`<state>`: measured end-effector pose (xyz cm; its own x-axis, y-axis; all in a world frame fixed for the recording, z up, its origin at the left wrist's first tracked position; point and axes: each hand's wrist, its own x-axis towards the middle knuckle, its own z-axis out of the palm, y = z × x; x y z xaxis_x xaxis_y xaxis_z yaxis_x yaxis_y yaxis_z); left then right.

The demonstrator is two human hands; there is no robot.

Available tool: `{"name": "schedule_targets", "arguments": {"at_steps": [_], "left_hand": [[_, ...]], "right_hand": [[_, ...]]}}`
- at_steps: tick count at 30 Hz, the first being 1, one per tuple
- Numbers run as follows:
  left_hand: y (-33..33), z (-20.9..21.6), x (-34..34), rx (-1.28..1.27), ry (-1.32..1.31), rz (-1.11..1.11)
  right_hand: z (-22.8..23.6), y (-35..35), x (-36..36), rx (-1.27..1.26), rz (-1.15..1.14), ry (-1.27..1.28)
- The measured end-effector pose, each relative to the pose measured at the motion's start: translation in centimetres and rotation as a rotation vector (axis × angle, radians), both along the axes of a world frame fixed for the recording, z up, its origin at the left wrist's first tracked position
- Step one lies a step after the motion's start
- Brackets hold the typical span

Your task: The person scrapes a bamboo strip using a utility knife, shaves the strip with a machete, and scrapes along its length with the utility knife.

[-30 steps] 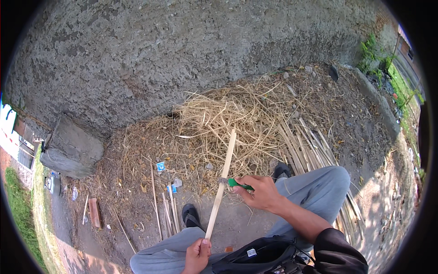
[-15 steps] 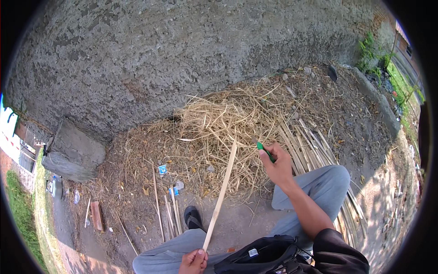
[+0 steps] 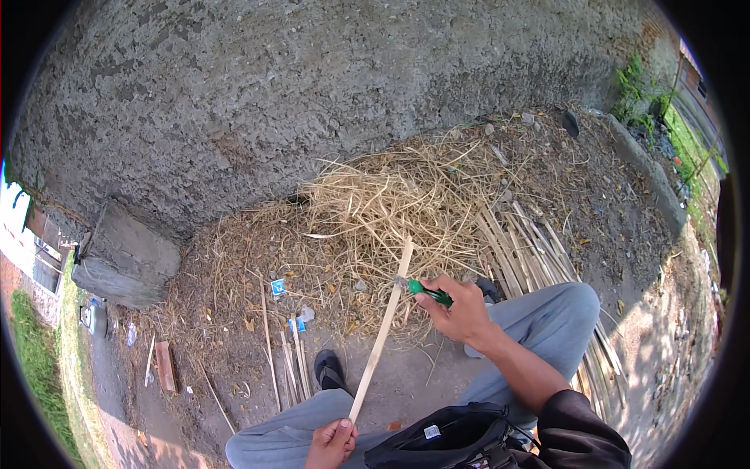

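Observation:
A long, flat pale strip of wood or bamboo (image 3: pixel 378 344) slants up from my lap, leaning slightly right at its far end. Its near end is gripped in my left hand (image 3: pixel 333 442), thumb on top. My right hand (image 3: pixel 461 313) is closed round the green handle of a small knife (image 3: pixel 422 289). The knife's short greyish blade lies across the strip, some way below its far tip. Behind them lies a heap of curly shavings (image 3: pixel 383 203).
Many cut strips (image 3: pixel 523 250) lie beside my right knee, and a few more strips (image 3: pixel 293 363) by my left foot. A rough grey wall (image 3: pixel 312 94) rises beyond the shavings. A concrete block (image 3: pixel 129 258) stands at the left, near a brick (image 3: pixel 166 367). A black bag (image 3: pixel 437 438) rests on my lap.
My right hand has moved left and down, bringing the knife blade from beyond the strip onto it. The strip's far end has shifted slightly up and right.

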<state>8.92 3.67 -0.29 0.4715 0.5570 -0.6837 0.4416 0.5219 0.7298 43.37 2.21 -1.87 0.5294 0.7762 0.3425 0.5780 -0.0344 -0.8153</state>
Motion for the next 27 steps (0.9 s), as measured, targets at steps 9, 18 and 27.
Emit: {"name": "schedule_targets", "arguments": {"at_steps": [9,18,27], "left_hand": [[0.4,0.0,3.8,0.639,0.138,-0.075],[0.0,-1.4,3.8,0.522,0.047,-0.059],[-1.1,1.2,2.0,0.322,0.106,-0.120]], "right_hand": [[-0.1,-1.1,-4.3,-0.010,0.271,-0.019],[-0.7,-0.7,-4.4,-0.088,0.276,-0.094],[-3.3,2.0,4.2,-0.225,-0.192,-0.128]]}}
